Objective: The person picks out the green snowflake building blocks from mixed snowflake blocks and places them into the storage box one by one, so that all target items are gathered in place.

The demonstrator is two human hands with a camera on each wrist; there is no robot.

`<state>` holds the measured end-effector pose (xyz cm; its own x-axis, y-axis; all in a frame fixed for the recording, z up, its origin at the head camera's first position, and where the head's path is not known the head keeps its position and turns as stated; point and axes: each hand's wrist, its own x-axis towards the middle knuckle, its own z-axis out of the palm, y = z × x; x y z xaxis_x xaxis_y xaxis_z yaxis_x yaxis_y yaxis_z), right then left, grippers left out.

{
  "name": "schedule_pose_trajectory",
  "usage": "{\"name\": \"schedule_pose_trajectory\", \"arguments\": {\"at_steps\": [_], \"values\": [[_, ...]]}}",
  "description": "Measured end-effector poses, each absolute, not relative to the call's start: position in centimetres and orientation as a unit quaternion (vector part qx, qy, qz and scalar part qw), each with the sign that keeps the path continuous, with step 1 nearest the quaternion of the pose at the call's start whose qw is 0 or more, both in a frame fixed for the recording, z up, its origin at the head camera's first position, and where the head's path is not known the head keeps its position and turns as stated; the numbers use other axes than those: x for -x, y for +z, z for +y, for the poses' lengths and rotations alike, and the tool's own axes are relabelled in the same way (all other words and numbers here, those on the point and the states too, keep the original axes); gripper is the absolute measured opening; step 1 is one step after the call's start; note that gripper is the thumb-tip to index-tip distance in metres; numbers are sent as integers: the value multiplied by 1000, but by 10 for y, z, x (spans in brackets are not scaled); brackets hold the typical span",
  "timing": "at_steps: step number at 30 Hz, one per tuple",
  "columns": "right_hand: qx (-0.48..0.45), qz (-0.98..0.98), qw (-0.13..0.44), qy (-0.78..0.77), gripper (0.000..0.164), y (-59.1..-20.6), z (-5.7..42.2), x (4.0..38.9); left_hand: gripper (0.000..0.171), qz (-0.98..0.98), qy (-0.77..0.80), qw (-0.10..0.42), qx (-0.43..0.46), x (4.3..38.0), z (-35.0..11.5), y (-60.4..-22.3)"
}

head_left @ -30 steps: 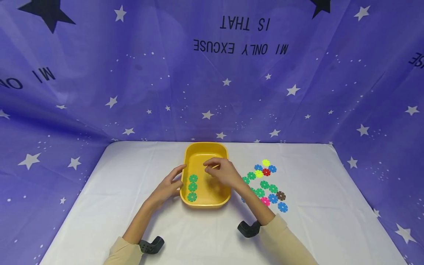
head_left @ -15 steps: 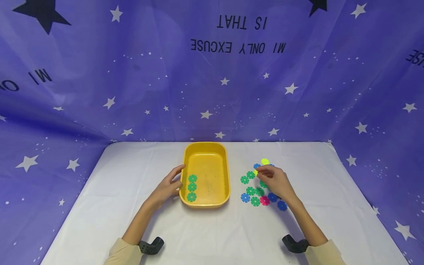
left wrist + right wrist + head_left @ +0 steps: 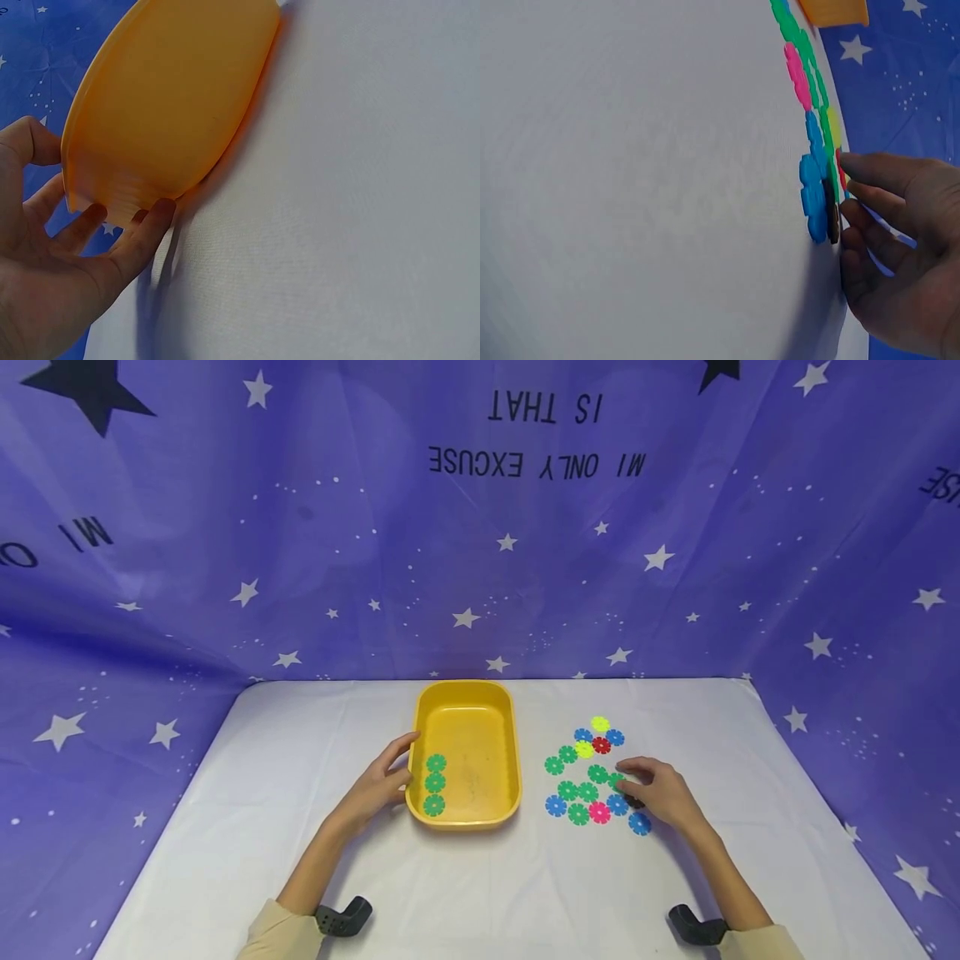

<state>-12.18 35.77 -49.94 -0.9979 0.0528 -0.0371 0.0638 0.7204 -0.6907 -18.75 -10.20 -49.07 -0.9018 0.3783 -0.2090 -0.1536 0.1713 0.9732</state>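
Observation:
My left hand [image 3: 378, 787] rests its fingers against the outer left wall of a yellow tray [image 3: 516, 752]. In the left wrist view the fingertips [image 3: 160, 214] touch the tray's outside, spread apart. Three green snowflake discs [image 3: 435, 782] lie in a column along the tray's left inner side. Right of the tray, my right hand [image 3: 663, 792] reaches over the right side of a group of loose discs, thumb and index finger apart. Its fingertips are at a green disc [image 3: 616, 780] and a brown disc [image 3: 834, 217], which the hand partly covers in the head view.
Several more discs lie on the white cloth: green [image 3: 578, 814], blue [image 3: 556, 806], pink [image 3: 599, 812], yellow [image 3: 600, 724] and red [image 3: 602, 745]. A purple star-printed curtain [image 3: 465, 568] surrounds the table. Black wrist bands [image 3: 343, 917] sit on both forearms.
My right hand has moved from over the tray to the loose discs, first near the yellow and red ones, then right and nearer to the brown one. The left hand stays at the tray.

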Motion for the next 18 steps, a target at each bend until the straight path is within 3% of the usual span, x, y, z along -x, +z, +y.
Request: {"name": "schedule_pose_trajectory", "arguments": {"at_steps": [18], "values": [[-28, 935, 41, -352, 29, -500, 357, 126, 70, 738, 639, 208, -71, 187, -102, -490]]}}
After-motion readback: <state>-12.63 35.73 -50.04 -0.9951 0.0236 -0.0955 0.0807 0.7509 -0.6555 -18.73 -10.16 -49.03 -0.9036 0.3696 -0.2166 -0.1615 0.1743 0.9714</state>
